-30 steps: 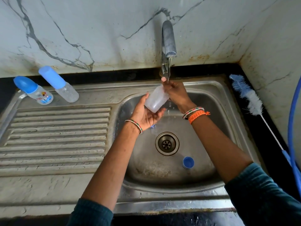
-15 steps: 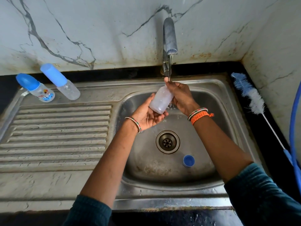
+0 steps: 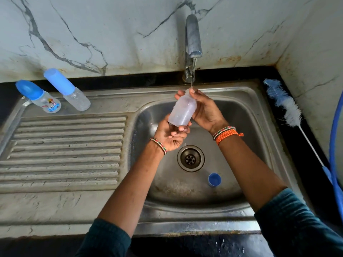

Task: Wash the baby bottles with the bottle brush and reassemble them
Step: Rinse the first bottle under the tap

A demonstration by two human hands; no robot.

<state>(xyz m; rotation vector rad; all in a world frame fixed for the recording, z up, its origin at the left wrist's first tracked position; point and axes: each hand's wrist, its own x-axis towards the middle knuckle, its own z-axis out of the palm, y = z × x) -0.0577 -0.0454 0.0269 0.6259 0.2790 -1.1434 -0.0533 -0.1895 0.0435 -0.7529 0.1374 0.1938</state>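
A person is holding an open baby bottle [image 3: 182, 111] over the basin of a steel sink [image 3: 246, 115], tilted, with its mouth up under the tap [image 3: 193, 38]. A thin stream of water [image 3: 193, 75] is running down onto the bottle's mouth. The right hand [image 3: 207, 110] is gripping the bottle near its neck, fingers curled round the upper part. The left hand [image 3: 169, 135] is cupping the bottle's base from below, fingers bent up against it.

A small blue cap [image 3: 214, 179] is lying in the basin, near the drain [image 3: 190, 158]. On the back edge of the drainboard [image 3: 63, 149], two more bottles are lying on their sides just beside each other: a printed bottle [image 3: 39, 97] with a rounded blue cover and a plain clear bottle [image 3: 67, 89] with a taller blue cover. The bottle brush [image 3: 289, 112] is resting on the dark counter [image 3: 304, 156] to the right of the sink, bristles toward the wall; its handle end seems to be touching a blue hose [image 3: 335, 130], though the frame edge is blurring that spot.
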